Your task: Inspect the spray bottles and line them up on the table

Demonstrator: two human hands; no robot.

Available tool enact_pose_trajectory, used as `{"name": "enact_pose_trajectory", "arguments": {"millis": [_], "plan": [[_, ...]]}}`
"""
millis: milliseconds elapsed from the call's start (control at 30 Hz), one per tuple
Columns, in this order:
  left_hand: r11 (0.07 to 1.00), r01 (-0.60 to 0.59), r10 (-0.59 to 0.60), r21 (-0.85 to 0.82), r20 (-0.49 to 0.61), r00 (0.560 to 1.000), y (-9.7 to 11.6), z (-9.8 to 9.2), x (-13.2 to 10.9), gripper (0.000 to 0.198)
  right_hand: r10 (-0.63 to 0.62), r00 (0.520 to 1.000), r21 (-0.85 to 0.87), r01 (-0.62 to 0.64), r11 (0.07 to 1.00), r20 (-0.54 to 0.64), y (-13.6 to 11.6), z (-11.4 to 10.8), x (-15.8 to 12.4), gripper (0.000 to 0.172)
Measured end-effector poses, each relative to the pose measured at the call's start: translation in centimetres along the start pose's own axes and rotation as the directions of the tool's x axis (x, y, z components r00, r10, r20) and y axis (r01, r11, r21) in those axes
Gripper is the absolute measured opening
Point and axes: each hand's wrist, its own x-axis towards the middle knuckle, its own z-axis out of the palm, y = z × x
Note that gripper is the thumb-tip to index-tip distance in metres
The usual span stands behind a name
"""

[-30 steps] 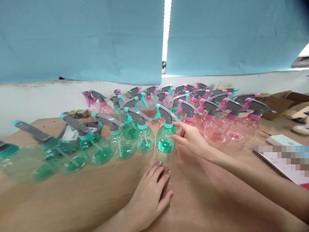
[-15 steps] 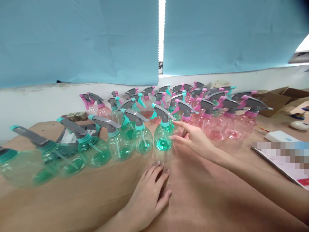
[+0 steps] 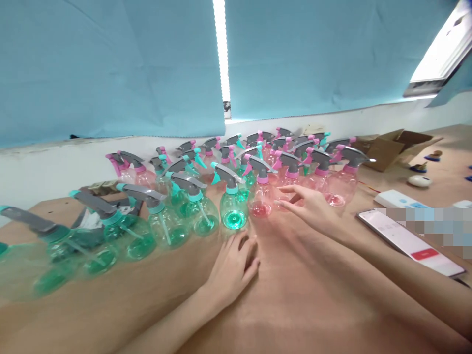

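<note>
My right hand (image 3: pixel 309 206) hovers with thumb and index finger apart, holding nothing. Its fingertips are close to the right side of a pink spray bottle (image 3: pixel 261 204) with a grey trigger head; whether they touch it I cannot tell. Flat on the table, fingers stretched, lies my left hand (image 3: pixel 234 268). Just beyond it stands a green spray bottle (image 3: pixel 234 211) with a little green liquid inside. More green spray bottles, such as this bottle (image 3: pixel 202 214), run in a line to the left. Behind my right hand are further pink spray bottles (image 3: pixel 342 187).
A phone (image 3: pixel 401 238) and a white box-shaped device (image 3: pixel 398 199) lie at the right on the wooden table (image 3: pixel 287 305). Beyond them are a white mouse-like object (image 3: pixel 419 181) and an open cardboard box (image 3: pixel 394 147). Blue sheeting (image 3: pixel 129 64) covers the wall behind.
My right hand has moved away from the green bottle to beside the pink one. The whole view has turned somewhat to the right. My left hand stays on the table.
</note>
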Motion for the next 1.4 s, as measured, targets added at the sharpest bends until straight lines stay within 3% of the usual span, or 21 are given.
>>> {"name": "enact_pose_trajectory", "arguments": {"millis": [500,667,900,1067,1167,1233,1400], "plan": [[0.998,0.058,-0.059,0.033,0.015,0.998,-0.1,0.2,0.4,0.035,-0.051,0.999,0.017,0.051,0.999,0.012,0.0,4.0,3.1,0.078],[0.998,0.039,-0.039,0.039,0.008,0.999,-0.2,0.1,0.3,0.034,-0.041,0.999,0.032,0.04,0.999,0.015,0.0,4.2,3.2,0.07],[1.0,-0.009,0.009,0.002,-0.014,1.0,0.0,-0.1,0.5,0.025,0.003,0.999,-0.043,-0.001,0.999,0.037,-0.5,3.0,1.2,0.065],[1.0,-0.026,0.025,-0.005,-0.042,0.999,0.3,-0.3,-0.2,0.022,-0.021,0.996,-0.12,0.032,0.992,0.088,-2.1,0.2,-2.7,0.057],[0.999,-0.036,0.036,-0.004,-0.055,0.998,0.5,-0.4,-1.0,0.023,-0.07,0.997,-0.21,0.074,0.975,0.022,-2.5,-1.6,-4.5,0.057],[0.999,-0.046,0.046,-0.005,-0.065,0.997,0.8,-0.5,-1.4,0.023,-0.084,0.996,-0.15,0.082,0.985,-0.006,-2.3,-2.1,-4.7,0.06],[0.999,-0.052,0.051,-0.004,-0.072,0.996,1.5,-0.4,-1.9,0.023,-0.094,0.993,0.298,0.068,0.952,0.074,-1.7,-1.3,-3.0,0.072]]}}
